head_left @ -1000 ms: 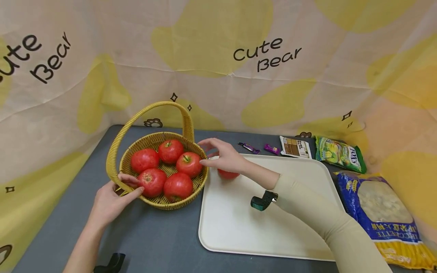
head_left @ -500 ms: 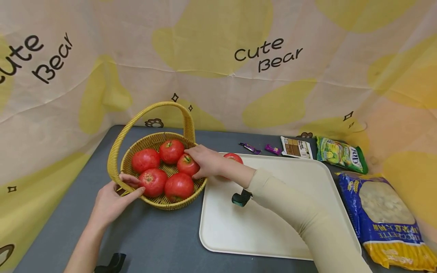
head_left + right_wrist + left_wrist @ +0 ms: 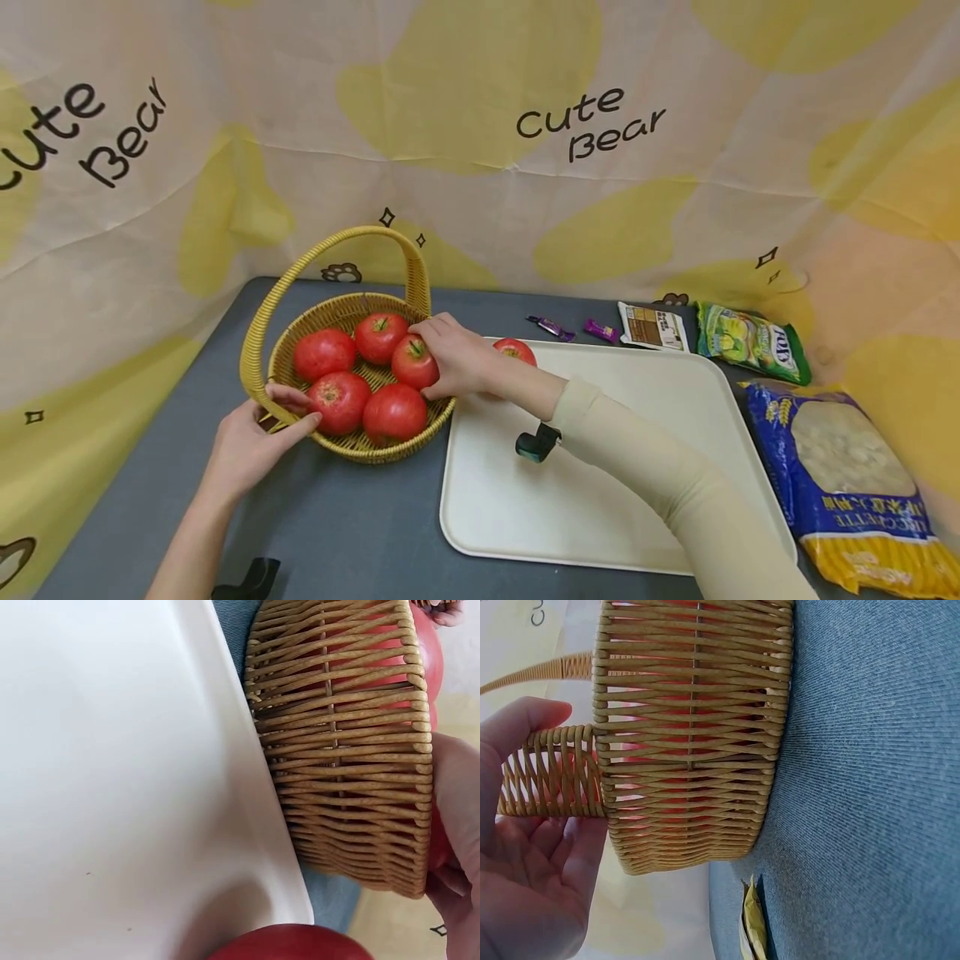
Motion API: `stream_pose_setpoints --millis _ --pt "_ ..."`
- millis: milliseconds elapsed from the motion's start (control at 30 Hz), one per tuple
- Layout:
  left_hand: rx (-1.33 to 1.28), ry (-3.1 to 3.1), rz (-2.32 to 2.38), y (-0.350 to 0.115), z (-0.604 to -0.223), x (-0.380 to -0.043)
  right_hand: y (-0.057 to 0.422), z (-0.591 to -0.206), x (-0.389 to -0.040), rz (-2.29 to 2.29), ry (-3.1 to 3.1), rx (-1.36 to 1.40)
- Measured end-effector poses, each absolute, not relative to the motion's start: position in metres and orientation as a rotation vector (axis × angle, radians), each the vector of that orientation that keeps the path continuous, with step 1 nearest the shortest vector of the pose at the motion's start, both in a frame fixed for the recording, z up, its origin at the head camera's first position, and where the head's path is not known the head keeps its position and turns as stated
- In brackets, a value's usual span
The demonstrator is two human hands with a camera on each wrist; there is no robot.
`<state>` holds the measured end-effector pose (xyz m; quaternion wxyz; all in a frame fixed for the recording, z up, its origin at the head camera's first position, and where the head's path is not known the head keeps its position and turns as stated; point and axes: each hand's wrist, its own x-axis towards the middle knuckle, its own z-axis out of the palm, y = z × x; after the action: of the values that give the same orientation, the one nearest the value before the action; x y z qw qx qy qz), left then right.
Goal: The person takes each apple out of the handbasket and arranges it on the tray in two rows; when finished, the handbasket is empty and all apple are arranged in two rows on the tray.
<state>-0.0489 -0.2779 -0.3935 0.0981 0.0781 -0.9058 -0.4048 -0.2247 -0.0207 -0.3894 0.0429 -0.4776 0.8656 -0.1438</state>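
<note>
- Head view: the rightmost apple (image 3: 412, 364) in the basket (image 3: 367, 453) is gripped by the right hand (image 3: 461, 360), with fingers at its far side and thumb at its near side; whether it is lifted cannot be told.
- The handle (image 3: 259, 333) is held near its left foot between the left hand's (image 3: 243, 450) thumb and fingers, so the basket seems to be steadied.
- The step in hand is judged to be the grasping of this one apple; for any move of it, a secure hold and a rise above the rim would be called for.
- Four other apples (image 3: 395, 413) are grouped to its left and near side, so little sideways room is left there.
- The basket's right side is set just beside the tray's (image 3: 615, 483) left edge (contact cannot be made out).
- At the tray's far left corner another apple (image 3: 515, 349) is partly hidden by the right arm; more room is offered over the near half.
</note>
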Motion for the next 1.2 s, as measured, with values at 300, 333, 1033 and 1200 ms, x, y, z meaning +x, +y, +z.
stream_pose_setpoints --millis 300,333,1033,1200 --pt "0.234 -2.682 -1.194 -0.276 -0.394 -0.049 0.006 -0.388 -0.216 -0.989 2.635 -1.330" --pt "0.234 -2.682 -1.194 -0.276 -0.394 -0.049 0.009 -0.387 -0.214 -1.037 2.636 -1.319" --pt "0.303 -2.640 -1.257 -0.275 -0.395 -0.047 0.131 -0.379 -0.193 -1.331 2.849 -0.773" --pt "0.337 -2.630 -1.266 -0.274 -0.395 -0.047 0.157 -0.396 -0.187 -1.400 2.890 -0.569"
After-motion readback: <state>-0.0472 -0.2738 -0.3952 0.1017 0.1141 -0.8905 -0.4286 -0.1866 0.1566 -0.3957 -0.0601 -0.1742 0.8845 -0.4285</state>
